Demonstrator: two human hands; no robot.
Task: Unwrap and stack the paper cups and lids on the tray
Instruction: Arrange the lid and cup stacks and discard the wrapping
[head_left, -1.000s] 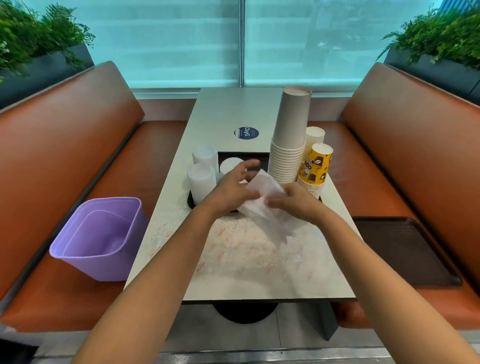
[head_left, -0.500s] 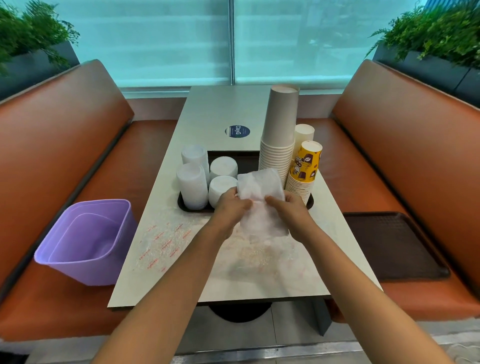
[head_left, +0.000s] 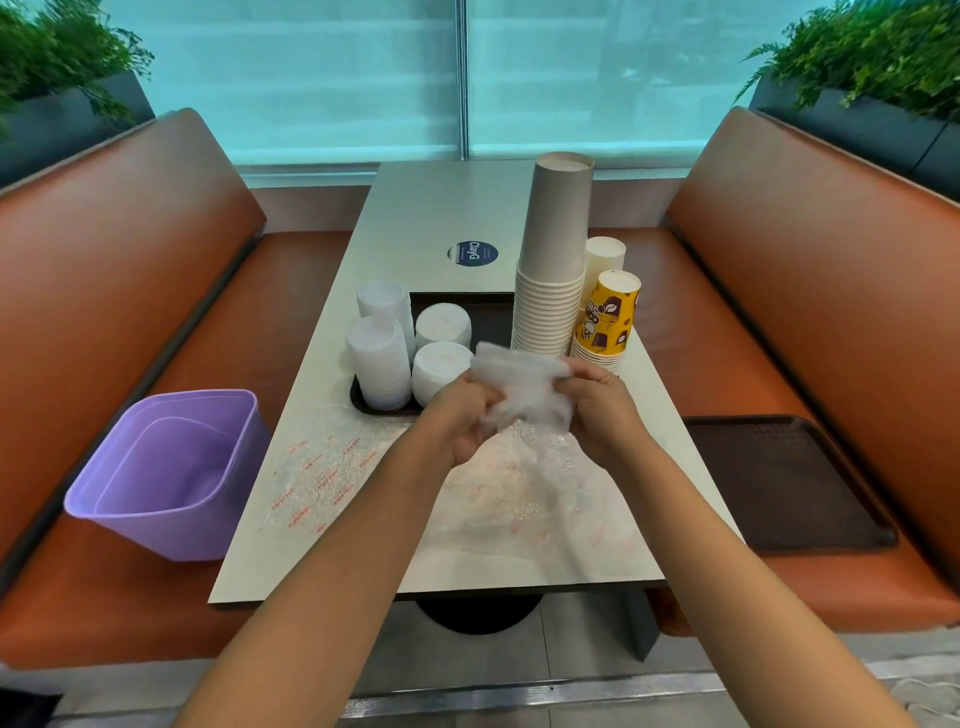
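Above the table (head_left: 415, 218), both hands (head_left: 535, 415) clutch a crumpled, translucent plastic wrapper (head_left: 519, 389).

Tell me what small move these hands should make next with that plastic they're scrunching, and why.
Probably carry the crumpled plastic wrap left and drop it into the purple bin. Both the left hand and the right hand grip it bunched above the table, it seems to hold nothing, and the lid stacks and cup stacks already stand on the tray.
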